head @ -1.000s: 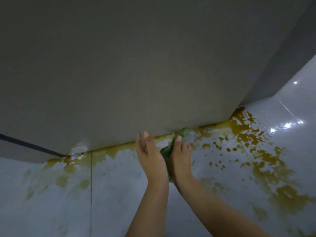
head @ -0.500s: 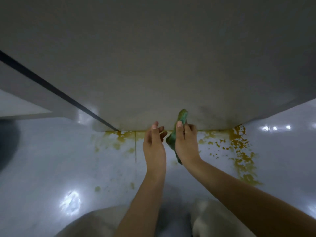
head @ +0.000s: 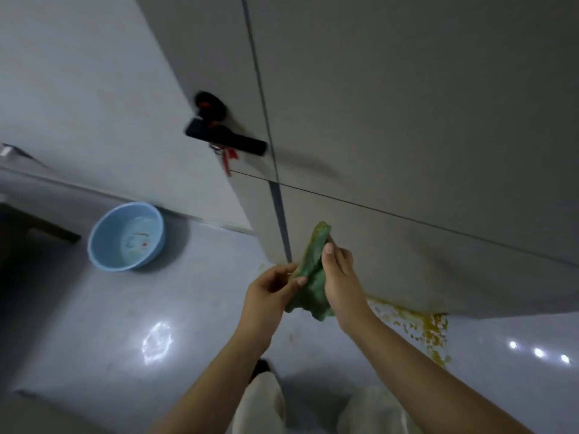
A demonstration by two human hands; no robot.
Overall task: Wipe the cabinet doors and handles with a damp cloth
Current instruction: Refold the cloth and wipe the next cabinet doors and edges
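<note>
The scene is dim and grey-blue, lit from overhead — the glossy floor (head: 94, 324) throws back a bright smeared glare patch at seven o'clock and three small light spots at four o'clock. Motion blur softens the black door handle (head: 225, 137) and its shadow. Straight cabinet seams bow toward the edges — wide-angle distortion. The corners fall darker.

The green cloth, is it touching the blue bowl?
Apart. The head view shows the green cloth up in both hands, with bare floor between it and the blue bowl.
</note>
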